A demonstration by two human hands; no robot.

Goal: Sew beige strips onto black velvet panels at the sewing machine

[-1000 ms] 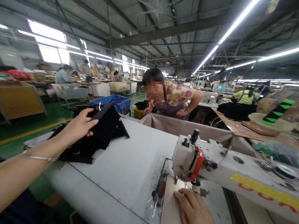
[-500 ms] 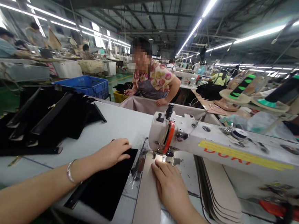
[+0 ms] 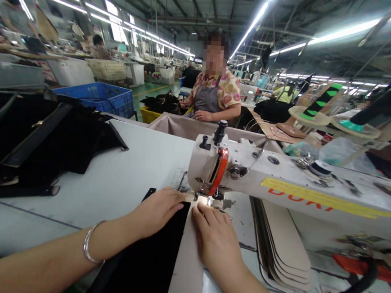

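Writing: a yellow strip runs along the arm of the sewing machine (image 3: 247, 173), with red capitals under it whose tops are cut off; they look like "DU" and more, not surely readable. The black panel (image 3: 153, 256) lies flat on the tabletop (image 3: 121, 181), its long axis running from the needle (image 3: 208, 197) back toward the person, the near end leaning slightly left and the far end just at the presser foot. The beige strip (image 3: 187, 272) lies parallel on its right, edges touching. The left hand (image 3: 158, 209), a bracelet (image 3: 89, 248) on its wrist, presses palm-down on the panel's far end, the grip spread flat and clamped on nothing. The right hand (image 3: 217, 240) lies flat on the strip, the grip likewise unclosed, fingertips near the needle. Half a second ago the panel sat further left, clear of the strip; it has slid right to meet it. A second ago the left hand was at the black pile (image 3: 46, 144). The right hand has stayed on the strip.
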